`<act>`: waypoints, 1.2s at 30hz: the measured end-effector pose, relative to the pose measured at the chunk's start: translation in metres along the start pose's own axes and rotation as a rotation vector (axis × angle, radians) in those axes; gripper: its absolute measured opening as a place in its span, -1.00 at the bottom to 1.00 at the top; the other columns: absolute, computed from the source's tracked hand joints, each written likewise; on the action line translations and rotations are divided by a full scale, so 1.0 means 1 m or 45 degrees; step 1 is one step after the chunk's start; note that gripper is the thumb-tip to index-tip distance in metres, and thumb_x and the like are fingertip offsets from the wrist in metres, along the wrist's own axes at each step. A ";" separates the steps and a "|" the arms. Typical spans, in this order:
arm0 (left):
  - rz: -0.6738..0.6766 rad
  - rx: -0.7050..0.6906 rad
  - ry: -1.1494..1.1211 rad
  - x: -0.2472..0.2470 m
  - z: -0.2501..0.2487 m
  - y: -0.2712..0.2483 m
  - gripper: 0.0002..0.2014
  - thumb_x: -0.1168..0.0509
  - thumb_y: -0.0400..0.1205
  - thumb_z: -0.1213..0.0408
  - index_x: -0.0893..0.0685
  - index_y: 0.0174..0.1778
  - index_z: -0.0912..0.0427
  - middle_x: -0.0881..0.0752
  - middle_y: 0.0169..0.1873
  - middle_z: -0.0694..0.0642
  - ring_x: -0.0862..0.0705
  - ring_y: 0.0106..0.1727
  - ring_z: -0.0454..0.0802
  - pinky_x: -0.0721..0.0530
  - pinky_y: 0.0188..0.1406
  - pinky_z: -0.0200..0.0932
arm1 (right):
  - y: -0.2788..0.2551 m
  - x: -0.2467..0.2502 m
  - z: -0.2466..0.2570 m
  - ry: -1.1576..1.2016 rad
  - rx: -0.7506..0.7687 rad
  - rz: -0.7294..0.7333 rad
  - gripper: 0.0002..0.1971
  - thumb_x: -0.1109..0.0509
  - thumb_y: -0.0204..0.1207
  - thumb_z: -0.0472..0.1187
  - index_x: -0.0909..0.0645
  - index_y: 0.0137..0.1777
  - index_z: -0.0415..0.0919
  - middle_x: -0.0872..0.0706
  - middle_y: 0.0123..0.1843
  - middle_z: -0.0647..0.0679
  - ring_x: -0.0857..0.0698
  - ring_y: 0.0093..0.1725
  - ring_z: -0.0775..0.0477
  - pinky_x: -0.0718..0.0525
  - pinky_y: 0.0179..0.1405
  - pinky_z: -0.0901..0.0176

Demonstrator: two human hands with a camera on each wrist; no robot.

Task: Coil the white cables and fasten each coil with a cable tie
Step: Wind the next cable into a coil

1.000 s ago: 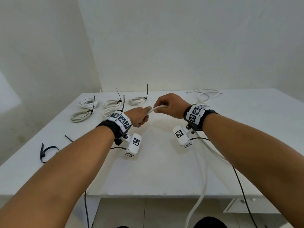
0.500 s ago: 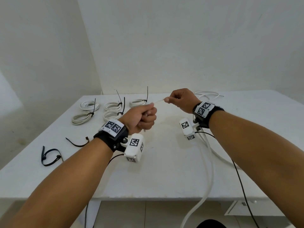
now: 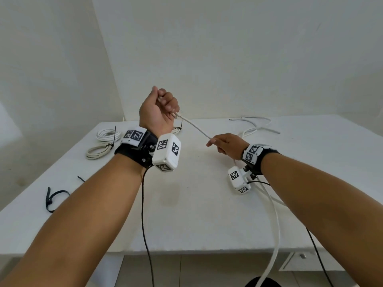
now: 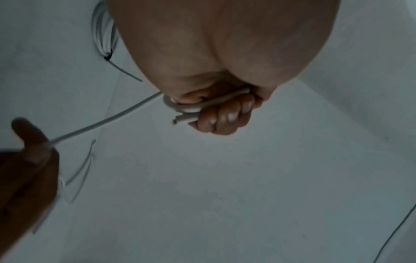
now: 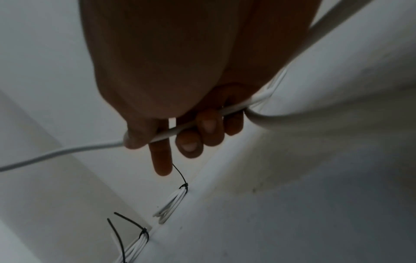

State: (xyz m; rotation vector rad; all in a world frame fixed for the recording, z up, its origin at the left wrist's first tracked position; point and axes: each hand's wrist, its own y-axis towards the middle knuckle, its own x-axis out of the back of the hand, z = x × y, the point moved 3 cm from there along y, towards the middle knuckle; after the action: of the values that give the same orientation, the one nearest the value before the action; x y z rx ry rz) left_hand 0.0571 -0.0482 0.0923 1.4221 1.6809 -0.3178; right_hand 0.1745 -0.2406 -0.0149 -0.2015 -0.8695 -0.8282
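Note:
My left hand (image 3: 163,104) is raised above the white table (image 3: 186,214), fist closed round the end of a white cable (image 3: 194,127). In the left wrist view the cable end (image 4: 191,113) makes a small loop inside the curled fingers. The cable runs taut down to my right hand (image 3: 222,143), which holds it between thumb and curled fingers (image 5: 202,129), index finger straight. From there the cable (image 3: 273,224) hangs off the table's front edge. Finished coils with black ties (image 3: 107,135) lie at the far left.
A loose white cable (image 3: 257,126) lies at the table's far right. Black cable ties (image 3: 53,197) rest near the left edge. Black sensor leads (image 3: 145,224) hang from both wrists over the front edge. White walls stand close behind and to the left.
My left hand has risen and turned palm towards me with the cable end in it. My right hand has dropped and slid along the cable, so the span between the hands is longer.

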 end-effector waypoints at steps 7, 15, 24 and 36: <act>-0.316 -0.254 0.590 0.027 0.017 0.012 -0.72 0.01 0.81 0.26 -0.34 -0.25 0.16 -0.40 -0.58 -0.03 -0.36 -0.57 -0.10 -0.30 -0.50 -0.23 | -0.008 -0.010 0.019 -0.121 0.071 0.184 -0.69 -0.17 0.75 0.08 -0.73 0.25 0.13 -0.46 -0.50 0.15 -0.49 -0.57 0.30 -0.49 -0.35 0.37; -0.173 -0.153 1.524 0.068 0.043 0.018 -0.76 -0.08 0.67 0.10 -0.40 -0.29 0.10 -0.43 -0.48 0.02 -0.40 -0.44 0.00 -0.42 -0.22 0.05 | -0.009 -0.011 0.034 -0.153 0.179 0.269 -0.76 -0.30 0.69 0.06 -0.75 0.24 0.21 -0.72 -0.24 -0.14 -0.57 -0.31 0.12 -0.55 -0.19 0.28; 0.122 0.217 2.142 0.069 0.058 -0.003 -0.57 -0.02 0.80 0.10 -0.60 -0.19 0.33 -0.65 -0.48 0.05 -0.60 -0.53 -0.12 -0.56 -0.34 -0.09 | -0.010 -0.002 0.060 -0.082 0.316 0.151 -0.81 -0.38 0.66 -0.10 -0.80 0.16 0.00 -0.59 -0.50 0.27 -0.48 -0.46 0.24 -0.42 -0.35 0.50; 0.101 0.533 1.147 0.055 0.066 -0.025 -0.52 -0.04 0.80 0.05 -0.20 -0.48 0.04 -0.16 -0.63 -0.07 -0.05 -0.60 -0.13 0.00 -0.58 -0.24 | 0.002 0.014 0.035 -0.120 0.167 -0.128 -0.74 -0.53 0.51 0.02 -0.56 -0.25 -0.06 -0.50 -0.44 0.12 -0.42 -0.47 0.19 -0.39 -0.42 0.36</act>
State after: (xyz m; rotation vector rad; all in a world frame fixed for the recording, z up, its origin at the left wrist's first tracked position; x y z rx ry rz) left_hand 0.0671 -0.0642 0.0048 2.1357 2.3424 0.0509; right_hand 0.1601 -0.2302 0.0183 -0.0826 -1.0261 -0.8572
